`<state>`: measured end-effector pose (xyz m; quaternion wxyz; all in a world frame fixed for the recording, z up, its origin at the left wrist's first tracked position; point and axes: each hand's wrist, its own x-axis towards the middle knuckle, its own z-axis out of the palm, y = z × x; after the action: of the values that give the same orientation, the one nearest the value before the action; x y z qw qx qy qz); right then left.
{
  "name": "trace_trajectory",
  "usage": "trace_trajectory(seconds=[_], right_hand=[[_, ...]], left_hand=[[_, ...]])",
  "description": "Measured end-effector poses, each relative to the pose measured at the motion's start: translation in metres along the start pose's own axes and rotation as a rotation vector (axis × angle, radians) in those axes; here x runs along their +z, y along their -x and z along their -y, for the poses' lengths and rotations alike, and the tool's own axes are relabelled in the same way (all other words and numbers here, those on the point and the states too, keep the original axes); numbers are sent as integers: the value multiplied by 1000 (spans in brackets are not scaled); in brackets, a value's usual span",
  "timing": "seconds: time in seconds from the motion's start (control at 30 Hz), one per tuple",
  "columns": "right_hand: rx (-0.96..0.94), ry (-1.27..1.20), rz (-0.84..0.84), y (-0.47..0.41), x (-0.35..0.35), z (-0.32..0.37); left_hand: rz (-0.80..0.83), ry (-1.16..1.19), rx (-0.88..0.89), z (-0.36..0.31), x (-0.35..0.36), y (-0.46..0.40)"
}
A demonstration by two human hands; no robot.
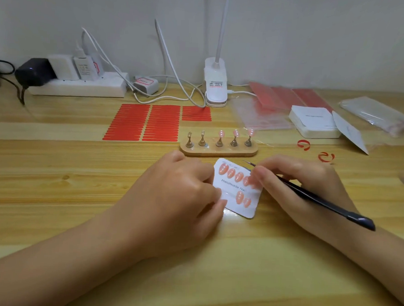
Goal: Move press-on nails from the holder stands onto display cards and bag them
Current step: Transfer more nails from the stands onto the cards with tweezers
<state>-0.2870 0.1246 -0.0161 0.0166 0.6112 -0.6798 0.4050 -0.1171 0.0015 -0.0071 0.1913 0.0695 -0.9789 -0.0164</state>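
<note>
- While both hands work over the wooden table (80, 170), the display card (232, 189) lies flat between them, just in front of the holder stand (219, 151)
- Left hand (178, 193): fingers curled, fingertips pressing the card's left edge; whether they pinch it or only hold it down cannot be told
- Right hand (294, 184): fingers curled round black tweezers (321, 199); the tip points up-left past the card's top right corner, and the handle runs back across the wrist
- Card: white, printed "Handmade Na…"; an upper row of at least four pink press-on nails (230, 172) and two more in the lower row; the right hand's fingertips cover the right end of the upper row
- Stand: wooden base with five small metal posts; the two left posts are bare, the three right posts each carry a pink nail (221, 133)
- Behind the stand: sheets of red adhesive strips (137, 122), a white clip lamp (215, 88), a power strip (83, 85) with plugs
- Right side: clear bags (260, 116), a stack of white cards (313, 123), and two curled red strips (303, 144) loose on the table
</note>
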Motion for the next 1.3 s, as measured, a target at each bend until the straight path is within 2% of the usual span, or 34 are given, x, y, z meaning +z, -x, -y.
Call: trace_trajectory(seconds=[0.1, 0.27, 0.5, 0.7, 0.93, 1.07, 1.3], right_hand=[[28, -43, 20, 0, 1, -3], [48, -133, 109, -2, 2, -4], [38, -225, 6, -3, -2, -1], [71, -412, 0, -3, -7, 0], [-31, -237, 28, -1, -1, 4], [-124, -58, 50, -6, 6, 7], [-63, -34, 182, -6, 8, 6]], left_hand=[[-3, 81, 53, -2, 2, 0], [-7, 368, -31, 8, 9, -5], [130, 453, -122, 26, 12, -5], [146, 479, -123, 32, 13, -4], [110, 508, -147, 33, 15, -5], [111, 539, -145, 33, 16, -6], [102, 560, -151, 34, 17, -6]])
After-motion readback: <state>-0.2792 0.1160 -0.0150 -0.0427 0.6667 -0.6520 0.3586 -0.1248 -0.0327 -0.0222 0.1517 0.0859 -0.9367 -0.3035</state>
